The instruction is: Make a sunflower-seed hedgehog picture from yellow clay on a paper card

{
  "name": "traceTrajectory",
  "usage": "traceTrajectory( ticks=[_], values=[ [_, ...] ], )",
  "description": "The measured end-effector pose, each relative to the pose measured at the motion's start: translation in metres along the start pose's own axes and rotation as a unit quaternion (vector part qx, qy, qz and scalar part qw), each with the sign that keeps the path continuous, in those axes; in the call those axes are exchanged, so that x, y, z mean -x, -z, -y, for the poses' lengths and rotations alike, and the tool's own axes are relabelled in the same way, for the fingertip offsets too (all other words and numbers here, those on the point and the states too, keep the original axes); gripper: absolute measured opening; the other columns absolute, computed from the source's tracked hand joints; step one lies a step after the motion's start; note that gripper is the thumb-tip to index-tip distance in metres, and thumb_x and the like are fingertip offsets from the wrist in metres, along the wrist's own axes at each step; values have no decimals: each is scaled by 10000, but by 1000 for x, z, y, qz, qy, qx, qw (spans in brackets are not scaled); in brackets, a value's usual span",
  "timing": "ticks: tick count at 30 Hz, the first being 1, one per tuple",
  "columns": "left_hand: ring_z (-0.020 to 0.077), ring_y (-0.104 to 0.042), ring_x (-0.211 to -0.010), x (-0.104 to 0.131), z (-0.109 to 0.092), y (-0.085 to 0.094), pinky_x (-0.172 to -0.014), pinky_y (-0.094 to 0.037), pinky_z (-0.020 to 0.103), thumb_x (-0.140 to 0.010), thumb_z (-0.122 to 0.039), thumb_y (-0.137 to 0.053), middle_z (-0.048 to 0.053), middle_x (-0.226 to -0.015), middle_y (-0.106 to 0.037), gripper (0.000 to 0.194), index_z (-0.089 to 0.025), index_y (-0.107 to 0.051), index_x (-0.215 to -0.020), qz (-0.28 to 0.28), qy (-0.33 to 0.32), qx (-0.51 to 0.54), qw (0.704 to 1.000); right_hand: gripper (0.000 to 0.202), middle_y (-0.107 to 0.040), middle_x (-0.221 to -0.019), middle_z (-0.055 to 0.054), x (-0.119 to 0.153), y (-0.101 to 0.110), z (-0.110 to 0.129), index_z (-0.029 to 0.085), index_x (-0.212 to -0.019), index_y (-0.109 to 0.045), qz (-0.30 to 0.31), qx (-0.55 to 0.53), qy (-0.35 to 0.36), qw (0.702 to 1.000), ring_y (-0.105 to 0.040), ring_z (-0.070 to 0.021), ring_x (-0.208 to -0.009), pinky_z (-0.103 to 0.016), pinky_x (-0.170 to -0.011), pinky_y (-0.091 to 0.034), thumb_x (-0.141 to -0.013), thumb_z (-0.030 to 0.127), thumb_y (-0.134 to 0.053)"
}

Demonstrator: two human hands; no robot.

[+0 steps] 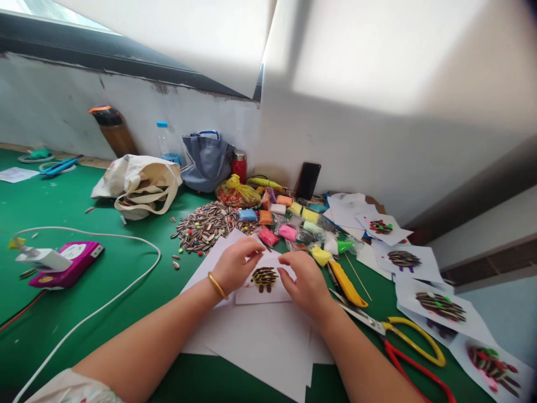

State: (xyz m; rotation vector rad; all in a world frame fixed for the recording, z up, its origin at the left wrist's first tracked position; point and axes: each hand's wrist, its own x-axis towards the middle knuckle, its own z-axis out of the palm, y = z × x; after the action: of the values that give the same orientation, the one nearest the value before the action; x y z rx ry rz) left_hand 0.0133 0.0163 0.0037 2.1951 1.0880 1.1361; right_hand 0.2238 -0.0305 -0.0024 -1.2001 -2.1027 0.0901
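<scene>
A small white card lies on stacked white paper in front of me. On it is a hedgehog figure with a yellow body, dark striped sunflower seeds for spines and brown feet. My left hand, with a gold bangle on the wrist, is at the card's upper left. Its fingers are drawn together; whatever lies at their tips is too small to make out. My right hand hovers by the card's right side, its thumb and forefinger curved and apart, with nothing seen between them.
A sunflower seed heap and bagged coloured clay lie beyond the card. Right stand a yellow cutter, open scissors and finished cards. Left are a purple power strip, white cable and cloth bag.
</scene>
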Motion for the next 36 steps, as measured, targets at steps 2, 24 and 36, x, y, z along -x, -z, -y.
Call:
traceTrajectory(
  ticks=[2,24,36],
  values=[
    [183,-617,-914,-7,15,10,-847,-512,315,-866,-179,-520,67,-938,-666,179,-197,-698,-872,-57,6,-50,997,173,-680,-995,-80,0,0,-4,190,-1048,-600,11,9,-12,1000,-596,-224,-952,-361,-850,-449,-892,206,-530],
    [172,-605,-789,-8,27,14,-740,-495,322,-891,-334,-566,28,-839,-673,182,-199,-686,-867,4,60,-78,995,183,-688,-997,-80,-1,5,-17,181,-1018,-652,8,37,-59,998,-588,-241,-956,-384,-884,-440,-898,207,-516],
    [208,-542,-1184,-4,4,-2,-1031,-437,373,-901,-259,-558,101,-1260,-586,212,-201,-669,-1072,69,-61,-24,995,172,-690,-997,-70,-2,2,-18,181,-1011,-656,21,45,-65,997,-587,-234,-955,-377,-884,-440,-902,221,-528]
  ],
)
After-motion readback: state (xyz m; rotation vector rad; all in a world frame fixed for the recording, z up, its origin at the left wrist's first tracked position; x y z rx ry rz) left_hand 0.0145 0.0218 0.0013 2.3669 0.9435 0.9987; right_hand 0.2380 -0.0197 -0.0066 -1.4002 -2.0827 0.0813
